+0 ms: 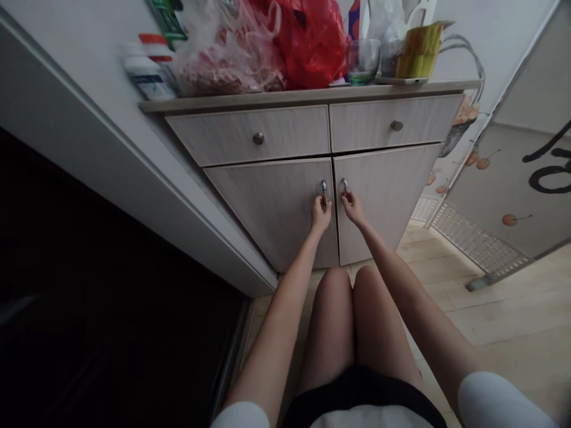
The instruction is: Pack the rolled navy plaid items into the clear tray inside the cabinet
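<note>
Two pale wood-grain doors fill the lower part of a cabinet in front of my knees. On the left door [267, 202] is a metal handle [324, 187], and my left hand [321, 214] has its fingers closed on the lower end of it. A matching handle [344, 183] sits on the right door [383, 196]. My right hand [353, 208] pinches that one at its lower end. Both doors look closed, with a narrow dark gap between them. Above are two drawers, the left drawer [223, 134] and the right drawer [366, 122], each with a round knob.
On the cabinet top [214, 102] stand white bottles [149, 77], a clear plastic bag [223, 65], a red bag [312, 47], a glass [363, 62] and a yellow container [417, 53]. A white wall borders the left side. A patterned panel [499, 196] stands at right on the wooden floor [473, 321].
</note>
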Demonstrator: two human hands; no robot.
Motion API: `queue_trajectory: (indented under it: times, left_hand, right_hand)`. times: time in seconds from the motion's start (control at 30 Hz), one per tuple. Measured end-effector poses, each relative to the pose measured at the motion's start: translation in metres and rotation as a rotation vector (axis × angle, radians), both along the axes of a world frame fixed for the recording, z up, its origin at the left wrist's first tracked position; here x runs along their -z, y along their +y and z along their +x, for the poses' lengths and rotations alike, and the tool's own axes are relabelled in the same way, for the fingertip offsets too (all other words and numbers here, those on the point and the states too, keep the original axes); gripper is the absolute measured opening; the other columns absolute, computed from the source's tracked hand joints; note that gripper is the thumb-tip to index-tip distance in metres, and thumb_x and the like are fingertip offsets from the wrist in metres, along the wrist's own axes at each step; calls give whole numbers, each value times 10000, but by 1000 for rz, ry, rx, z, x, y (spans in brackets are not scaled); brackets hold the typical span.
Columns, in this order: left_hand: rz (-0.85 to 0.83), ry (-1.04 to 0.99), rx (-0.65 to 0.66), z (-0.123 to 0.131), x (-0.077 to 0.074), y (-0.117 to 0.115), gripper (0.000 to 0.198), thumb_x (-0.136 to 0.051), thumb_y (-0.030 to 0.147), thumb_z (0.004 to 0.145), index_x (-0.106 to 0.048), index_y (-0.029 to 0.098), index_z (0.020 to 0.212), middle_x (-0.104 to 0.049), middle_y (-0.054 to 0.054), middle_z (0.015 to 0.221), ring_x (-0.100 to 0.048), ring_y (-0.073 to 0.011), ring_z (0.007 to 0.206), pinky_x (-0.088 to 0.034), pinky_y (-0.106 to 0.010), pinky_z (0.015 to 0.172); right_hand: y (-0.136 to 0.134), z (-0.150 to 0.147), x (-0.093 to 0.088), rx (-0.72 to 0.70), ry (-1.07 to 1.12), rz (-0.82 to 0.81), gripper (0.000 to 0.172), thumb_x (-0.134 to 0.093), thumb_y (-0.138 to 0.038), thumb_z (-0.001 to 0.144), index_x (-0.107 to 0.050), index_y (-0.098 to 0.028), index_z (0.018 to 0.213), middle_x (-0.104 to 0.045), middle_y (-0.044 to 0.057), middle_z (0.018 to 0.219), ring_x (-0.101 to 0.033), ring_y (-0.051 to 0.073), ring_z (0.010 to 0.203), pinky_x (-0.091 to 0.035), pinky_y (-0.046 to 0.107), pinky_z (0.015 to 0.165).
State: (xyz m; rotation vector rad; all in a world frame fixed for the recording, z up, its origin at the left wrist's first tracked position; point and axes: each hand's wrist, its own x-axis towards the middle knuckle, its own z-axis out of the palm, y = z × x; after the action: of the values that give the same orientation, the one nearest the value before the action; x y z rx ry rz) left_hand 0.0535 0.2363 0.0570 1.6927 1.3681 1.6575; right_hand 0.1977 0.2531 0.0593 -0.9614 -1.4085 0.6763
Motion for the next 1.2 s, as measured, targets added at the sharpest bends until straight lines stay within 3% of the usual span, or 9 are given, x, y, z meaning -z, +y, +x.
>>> queue_trajectory:
  times: [0.17, 0.33, 0.63, 0.83, 1.0, 1.07, 1.2]
  left_hand:
    - [92, 7, -30, -9, 3, -42, 259, -594, 451, 906, -602, 192, 917, -697, -103, 912, -665, -224, 866, -508, -371, 871]
    - [147, -86, -121, -22, 11, -98, 371, -597, 570, 870, -613, 200, 899, -702, -89, 873, -672, -218, 832, -516, -350, 822]
    - [134, -234, -263, -74, 14, -197, 483, -690, 661, 764, -649, 187, 844, -708, -73, 818, -685, -185, 739, -561, -299, 696]
    - [192, -312, -547, -131, 19, -248, 447, -732, 619, 707, -621, 192, 779, -654, -23, 711, -632, -160, 638, -546, -282, 615]
    - [196, -392, -834, -194, 15, -275, 363, -728, 513, 627, -609, 201, 769, -652, -11, 740, -646, -202, 767, -575, -389, 801]
    - [164, -447, -869, -212, 7, -283, 338, -726, 479, 587, -597, 218, 759, -684, -15, 787, -670, -245, 861, -568, -454, 892]
    - [147, -499, -794, -226, -13, -297, 198, -651, 430, 610, -589, 286, 731, -757, 46, 931, -674, -314, 1064, -539, -553, 989]
  right_hand:
    - [-57, 19, 3, 29, 4, 69, 443, -505, -665, 879, -612, -240, 940, -706, 95, 951, -643, 239, 893, -505, 446, 913]
    - [-117, 47, 1, 145, 16, 72, 423, -519, -634, 911, -623, -224, 890, -682, 59, 829, -639, 210, 805, -503, 380, 829]
    - [-201, 121, 5, 337, 127, 40, 448, -616, -648, 858, -579, -211, 766, -570, -20, 676, -564, 141, 671, -488, 290, 691]
    - [-228, 181, 14, 546, 219, 13, 520, -663, -719, 746, -558, -210, 740, -548, -32, 635, -512, 128, 584, -460, 277, 587]
    - [-239, 240, 22, 732, 318, 95, 490, -717, -700, 678, -568, -236, 728, -583, -18, 691, -571, 163, 657, -535, 348, 669]
    - [-242, 263, 23, 777, 335, 101, 435, -737, -662, 670, -565, -263, 697, -604, 2, 718, -610, 208, 706, -566, 431, 736]
    - [-246, 303, 24, 843, 392, 31, 422, -664, -660, 702, -465, -307, 585, -604, 53, 732, -646, 321, 817, -567, 566, 744]
